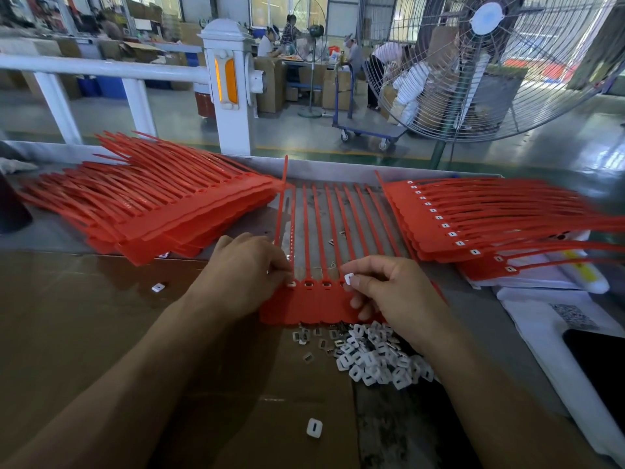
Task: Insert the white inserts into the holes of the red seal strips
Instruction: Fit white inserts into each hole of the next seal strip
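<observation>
Lying nearest the camera on the brown cardboard sheet (101, 333), a single small white square plastic insert (314, 427) sits apart from the loose heap of white inserts (375, 357); the heap lies just below the red plastic seal strip sheet (314, 304); the right hand (395, 292) pinches one white insert (348, 276) between thumb and forefinger, just above a hole in the row along the sheet's head, with the remaining fingers curled onto the red plastic; the left hand (247, 272) rests on the sheet's left end, fingertips bunched together at the first hole; whether they pinch an insert cannot be told; farther back, a stack of unfilled red strips (152, 204) lies left, and a stack of red strips with white inserts fitted (473, 218) lies right; beyond the table stands a large wire-guard pedestal fan (490, 62).
</observation>
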The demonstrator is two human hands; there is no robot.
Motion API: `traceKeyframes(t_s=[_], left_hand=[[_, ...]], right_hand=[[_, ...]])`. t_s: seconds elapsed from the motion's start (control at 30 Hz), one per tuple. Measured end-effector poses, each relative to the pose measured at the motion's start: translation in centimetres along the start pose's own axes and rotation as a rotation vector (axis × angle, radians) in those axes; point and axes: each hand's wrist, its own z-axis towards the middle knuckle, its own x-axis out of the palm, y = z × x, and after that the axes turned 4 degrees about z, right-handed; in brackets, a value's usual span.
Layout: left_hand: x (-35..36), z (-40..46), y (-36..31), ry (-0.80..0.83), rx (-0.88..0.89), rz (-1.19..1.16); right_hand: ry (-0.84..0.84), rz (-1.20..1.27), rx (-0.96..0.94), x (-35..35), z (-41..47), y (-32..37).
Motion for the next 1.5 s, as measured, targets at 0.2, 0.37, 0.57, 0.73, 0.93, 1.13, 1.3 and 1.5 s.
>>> traceKeyframes(t_s=[0.2, 0.37, 0.57, 0.73, 0.93, 1.13, 1.3, 1.5], left_hand=[[0.5, 0.3, -0.2, -0.021, -0.144, 0.001], [0.3, 0.9, -0.9, 0.077, -0.213, 0.081], [0.1, 1.4, -1.5, 0.125, -0.239, 0.15], [0.2, 1.1, -1.5, 0.069, -0.241, 0.11], [0.5, 0.2, -2.4, -0.234, -0.089, -0.055], [0.9, -0.3, -4.7, -0.263, 0.185, -0.339], [1.2, -0.5, -5.2, -0.279, 0.199, -0.318], [1.2, -0.6, -5.3, -0.307, 0.218, -0.247]], right_hand=[[0.006, -0.027, -0.013, 0.0, 0.2, -0.2], [0.006, -0.026, -0.017, 0.0, 0.3, -0.2], [0.004, 0.004, -0.008, 0.0, 0.2, -0.1], [0.015, -0.008, -0.016, 0.0, 0.2, -0.2], [0.011, 0.062, -0.033, 0.0, 0.4, -0.3], [0.024, 0.153, -0.036, -0.1, 0.1, 0.0], [0.055, 0.201, -0.039, 0.0, -0.1, 0.3], [0.083, 0.203, -0.014, -0.1, -0.1, 0.3]])
